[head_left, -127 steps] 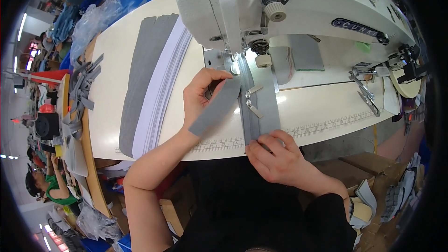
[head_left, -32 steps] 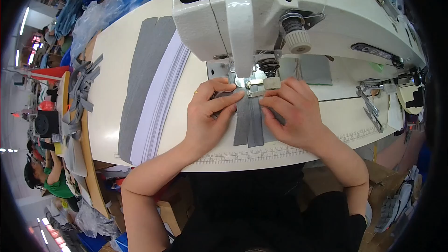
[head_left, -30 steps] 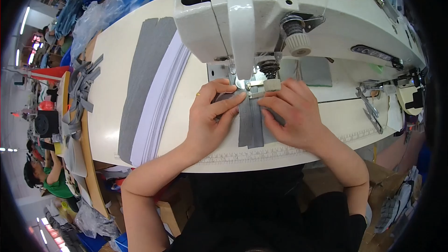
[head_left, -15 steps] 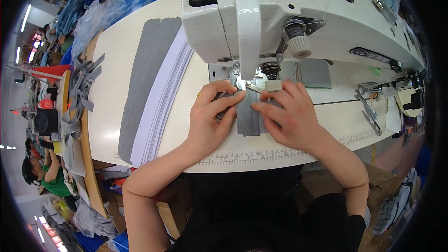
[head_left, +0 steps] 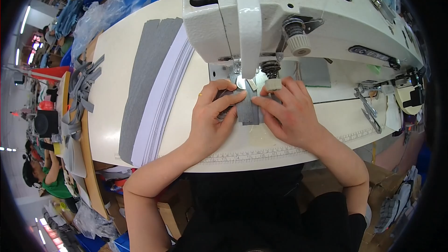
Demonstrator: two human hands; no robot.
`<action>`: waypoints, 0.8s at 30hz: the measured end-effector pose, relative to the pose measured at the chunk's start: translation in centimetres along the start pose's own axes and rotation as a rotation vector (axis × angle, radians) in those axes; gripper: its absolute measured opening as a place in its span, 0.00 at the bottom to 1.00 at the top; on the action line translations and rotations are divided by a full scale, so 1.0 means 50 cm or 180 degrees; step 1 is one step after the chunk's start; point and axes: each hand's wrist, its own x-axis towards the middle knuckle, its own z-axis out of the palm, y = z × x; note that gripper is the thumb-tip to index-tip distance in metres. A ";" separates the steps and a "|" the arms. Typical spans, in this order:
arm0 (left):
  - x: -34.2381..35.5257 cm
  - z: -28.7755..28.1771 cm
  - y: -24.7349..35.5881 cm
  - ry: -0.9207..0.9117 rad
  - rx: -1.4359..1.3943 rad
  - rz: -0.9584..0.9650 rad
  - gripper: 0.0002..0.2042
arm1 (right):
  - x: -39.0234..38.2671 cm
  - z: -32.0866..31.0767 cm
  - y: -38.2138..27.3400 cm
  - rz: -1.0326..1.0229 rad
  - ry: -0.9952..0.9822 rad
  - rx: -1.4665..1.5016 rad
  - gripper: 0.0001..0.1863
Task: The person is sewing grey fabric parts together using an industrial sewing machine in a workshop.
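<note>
A folded strip of grey fabric (head_left: 248, 112) runs under the presser foot area of a white sewing machine (head_left: 207, 32), its short near end lying toward me. My left hand (head_left: 208, 114) is curled at the strip's left edge, with thumb and forefinger pressed together on it. Something dark grey shows inside the curl of those fingers, too hidden to name. From the right side, my right hand (head_left: 293, 114) grips the strip's edge with bent fingers, the forefinger tip on the cloth. The needle is mostly hidden by the machine head.
Left of the machine lie a grey fabric panel (head_left: 148, 74) and a stack of white sheets (head_left: 161, 98). Thread snips (head_left: 371, 114) rest at the right by a printed ruler (head_left: 233, 157) along the table's front edge. Grey straps (head_left: 81, 88) hang at far left, where another person (head_left: 53, 179) sits.
The grey strip has slid away from me under the machine, so less of its near end shows. Both hands stay in almost the same place on it.
</note>
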 end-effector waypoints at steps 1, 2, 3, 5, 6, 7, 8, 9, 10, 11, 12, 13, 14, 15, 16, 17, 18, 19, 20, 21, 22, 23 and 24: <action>-0.002 0.000 -0.003 0.0002 0.0001 0.0001 0.19 | 0.000 0.000 -0.001 -0.0005 0.0000 -0.0007 0.16; -0.005 0.001 -0.009 0.0027 -0.0043 0.0032 0.19 | 0.001 0.000 -0.001 -0.0010 0.0000 -0.0013 0.16; -0.007 0.003 -0.015 0.0052 -0.0088 0.0062 0.19 | 0.001 0.001 -0.001 -0.0011 0.0001 -0.0012 0.16; -0.008 0.004 -0.022 0.0052 -0.0091 0.0081 0.19 | 0.002 0.002 -0.001 -0.0037 0.0049 -0.0041 0.16; -0.007 0.004 -0.023 0.0057 -0.0090 0.0099 0.19 | 0.002 0.002 0.000 -0.0033 0.0049 -0.0042 0.16; -0.006 0.004 -0.021 0.0054 -0.0091 0.0098 0.19 | 0.002 0.003 0.002 -0.0041 0.0070 -0.0045 0.16; -0.004 0.003 -0.016 0.0047 -0.0092 0.0055 0.20 | 0.002 0.004 0.003 -0.0048 0.0092 -0.0048 0.16; -0.002 0.002 -0.011 0.0039 -0.0093 0.0012 0.20 | 0.001 0.004 0.004 -0.0046 0.0092 -0.0047 0.16; -0.001 0.001 -0.007 0.0036 -0.0093 0.0012 0.20 | 0.001 0.004 0.004 -0.0032 0.0083 -0.0070 0.17; -0.001 0.000 -0.004 -0.0002 -0.0017 -0.0013 0.19 | 0.001 0.004 0.004 -0.0019 0.0075 -0.0094 0.17; -0.001 0.000 -0.002 -0.0040 0.0059 -0.0037 0.18 | 0.001 0.004 0.004 -0.0016 0.0077 -0.0094 0.17; -0.001 0.000 -0.002 -0.0044 0.0060 -0.0033 0.18 | 0.002 0.004 0.005 -0.0014 0.0092 -0.0093 0.17; -0.001 -0.001 -0.002 -0.0061 0.0137 0.0045 0.17 | 0.003 0.004 0.005 -0.0011 0.0107 -0.0093 0.18; -0.001 -0.001 -0.002 -0.0078 0.0213 0.0124 0.17 | 0.003 0.005 0.006 -0.0006 0.0113 -0.0097 0.18; -0.001 -0.001 -0.003 -0.0083 0.0214 0.0129 0.17 | 0.002 0.006 0.006 -0.0016 0.0124 -0.0110 0.18; 0.000 0.000 -0.003 -0.0029 0.0157 0.0059 0.16 | 0.002 0.007 0.007 -0.0025 0.0135 -0.0124 0.18; 0.000 0.001 -0.004 0.0026 0.0099 -0.0010 0.16 | 0.002 0.008 0.008 -0.0020 0.0141 -0.0127 0.18; -0.001 0.003 -0.008 0.0022 0.0100 -0.0005 0.16 | 0.002 0.009 0.008 -0.0011 0.0142 -0.0144 0.19; -0.003 0.006 -0.014 0.0090 0.0009 0.0007 0.16 | 0.002 0.009 0.008 -0.0002 0.0143 -0.0162 0.19; -0.004 0.008 -0.017 0.0158 -0.0082 0.0020 0.16 | 0.003 0.010 0.007 0.0002 0.0148 -0.0164 0.19; -0.004 0.009 -0.014 0.0151 -0.0083 0.0024 0.16 | 0.004 0.010 0.007 0.0004 0.0161 -0.0192 0.19; -0.004 0.009 -0.010 0.0117 -0.0113 -0.0073 0.16 | 0.004 0.010 0.007 0.0007 0.0175 -0.0221 0.19; -0.003 0.009 -0.008 0.0083 -0.0141 -0.0170 0.16 | 0.003 0.010 0.008 0.0014 0.0179 -0.0223 0.19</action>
